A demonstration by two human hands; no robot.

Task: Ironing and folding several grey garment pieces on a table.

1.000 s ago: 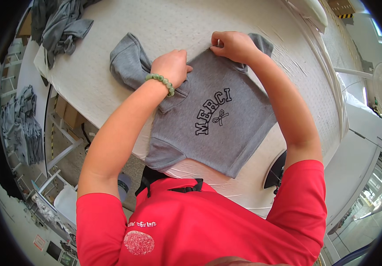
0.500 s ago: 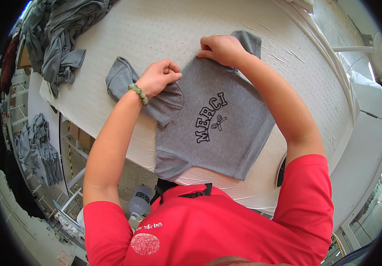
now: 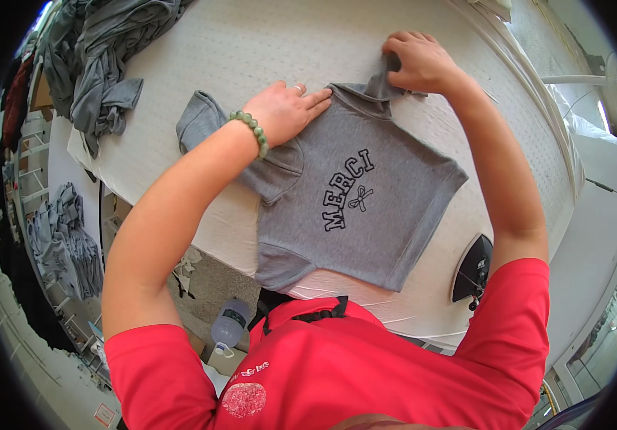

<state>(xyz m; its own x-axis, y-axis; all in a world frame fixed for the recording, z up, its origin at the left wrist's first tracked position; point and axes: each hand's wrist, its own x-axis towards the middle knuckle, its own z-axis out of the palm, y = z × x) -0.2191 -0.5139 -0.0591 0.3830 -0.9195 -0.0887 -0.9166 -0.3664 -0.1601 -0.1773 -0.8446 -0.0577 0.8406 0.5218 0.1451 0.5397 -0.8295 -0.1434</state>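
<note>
A grey hooded sweatshirt lies spread on the white-covered table, with dark outlined lettering and a small bow on its chest. Its hood points to the left, and one sleeve lies at the near edge. My left hand, below a green bead bracelet, rests with fingers stretched out at the far shoulder, between hood and far sleeve. My right hand is closed on the far sleeve, which is bunched and pulled away from the body; the fingertips are partly hidden.
A heap of grey garments lies at the table's far left. A black iron stands near my right elbow. Below the left edge are a stack of grey clothes and a plastic bottle by my body.
My right hand has moved farther away and right, drawing the far sleeve with it. My left hand has shifted right from the hood to the shoulder, its fingers now extended. The iron shows more fully.
</note>
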